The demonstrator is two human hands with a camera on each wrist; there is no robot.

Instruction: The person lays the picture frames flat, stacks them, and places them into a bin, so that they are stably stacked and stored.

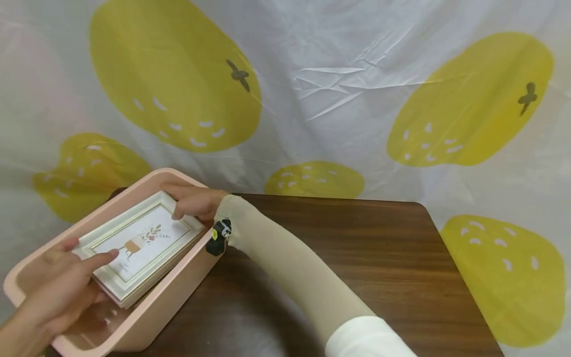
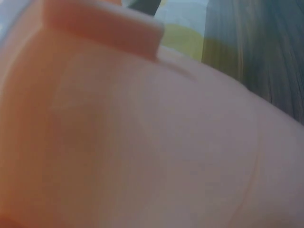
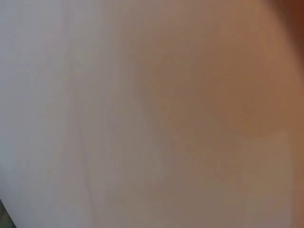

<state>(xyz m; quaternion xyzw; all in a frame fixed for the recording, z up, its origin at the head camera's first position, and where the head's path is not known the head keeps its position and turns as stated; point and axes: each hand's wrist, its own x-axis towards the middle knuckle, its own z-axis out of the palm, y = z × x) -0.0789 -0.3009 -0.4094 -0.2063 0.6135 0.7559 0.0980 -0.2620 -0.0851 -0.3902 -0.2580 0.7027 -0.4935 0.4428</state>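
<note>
A white picture frame with a gold inner line and a plant print lies at a slant inside a pink plastic bin. Several layers show along its near edge, like a stack of frames. My left hand grips the near left end, thumb on the print and the other fingers at the edge and below. At the far right end my right hand holds the corner, its thumb over the top. The bin's pink wall fills most of the left wrist view. A blurred pale pink surface fills the right wrist view.
The bin stands at the left end of a dark brown wooden table. Behind the table hangs a white curtain with yellow fruit prints. My right forearm in a pale sleeve crosses over the table.
</note>
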